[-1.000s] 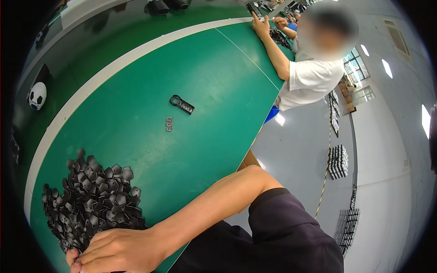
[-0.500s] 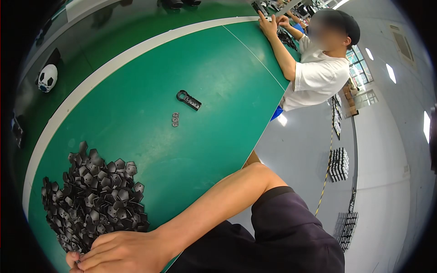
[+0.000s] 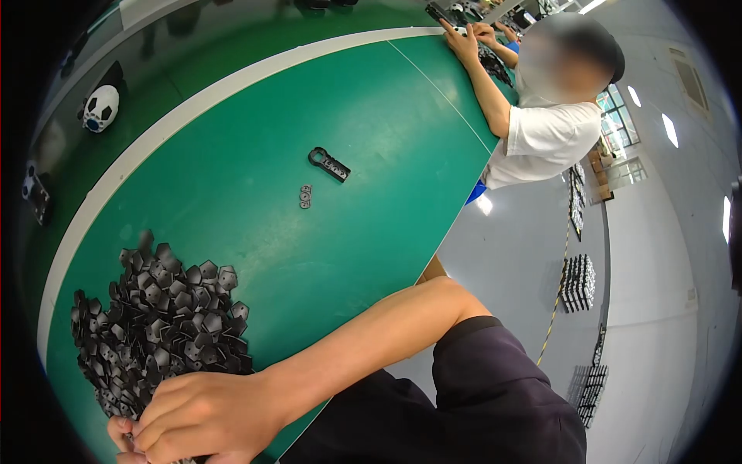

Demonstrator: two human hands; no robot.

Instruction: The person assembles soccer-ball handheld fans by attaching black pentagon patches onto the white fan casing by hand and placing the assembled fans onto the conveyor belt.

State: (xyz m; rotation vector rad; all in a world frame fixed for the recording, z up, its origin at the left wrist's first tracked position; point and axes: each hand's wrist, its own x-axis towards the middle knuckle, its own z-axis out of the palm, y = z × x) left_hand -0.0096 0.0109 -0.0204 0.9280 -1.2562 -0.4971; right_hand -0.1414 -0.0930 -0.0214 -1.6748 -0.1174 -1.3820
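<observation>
Where visible, hands (image 3: 210,414) apparently together

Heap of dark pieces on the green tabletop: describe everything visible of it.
The heap is many small, thin, dark grey to black plates, many five-sided, some with small holes, apparently plastic. They lie loose, overlapping at mixed angles, on the green tabletop. The right hand hides its near edge; whether it touches is unclear.

On the green table (image 3: 286,263) lie heaped black pieces (image 3: 166,313), 1 ring-ended part (image 3: 335,168) and 1 small grey part (image 3: 305,196).
</observation>
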